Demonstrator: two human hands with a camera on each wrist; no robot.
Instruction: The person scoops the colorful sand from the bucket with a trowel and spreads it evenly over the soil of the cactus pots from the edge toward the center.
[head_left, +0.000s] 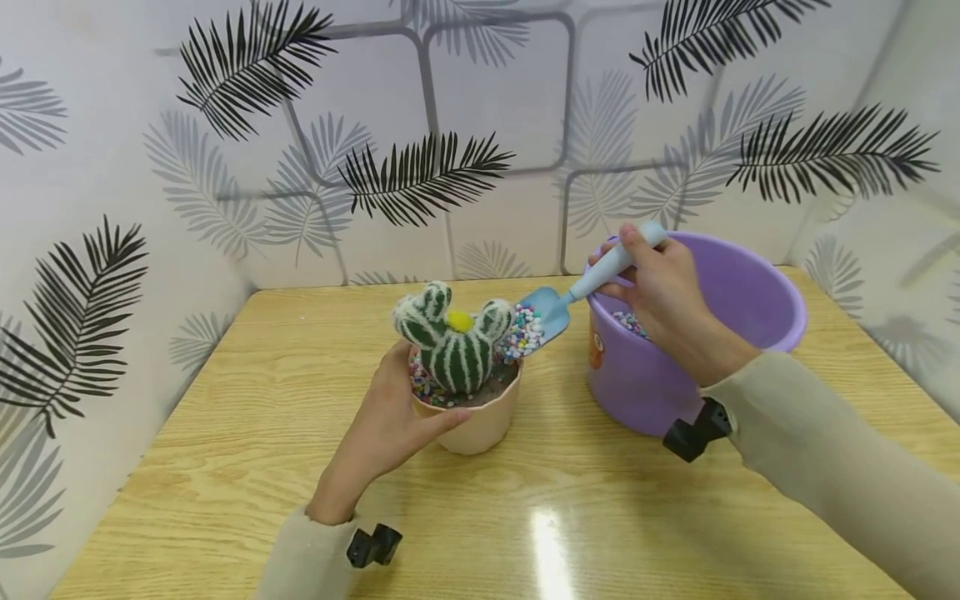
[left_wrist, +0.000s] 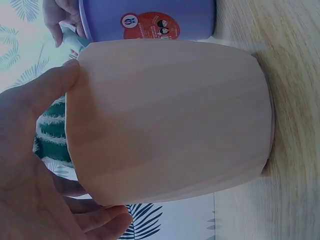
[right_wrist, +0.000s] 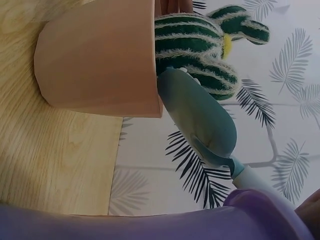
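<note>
A beige flower pot [head_left: 474, 427] stands on the table, holding a green-and-white fuzzy cactus [head_left: 459, 358] with a yellow flower. My left hand [head_left: 386, 421] grips the pot's rim from the left, its thumb at the front. Coloured pebbles [head_left: 422, 387] cover part of the brown surface around the cactus. My right hand [head_left: 660, 287] grips the pale handle of a blue hand trowel [head_left: 553, 312]. The trowel's blade carries more pebbles and tilts down at the pot's right rim. In the right wrist view the blade [right_wrist: 200, 112] shows from its underside, touching or nearly touching the rim.
A purple bucket [head_left: 630, 383] with coloured pebbles inside stands to the right of the pot, under my right hand. The wooden table [head_left: 247, 467] ends at a wall [head_left: 495, 225] with leaf patterns behind and at the sides.
</note>
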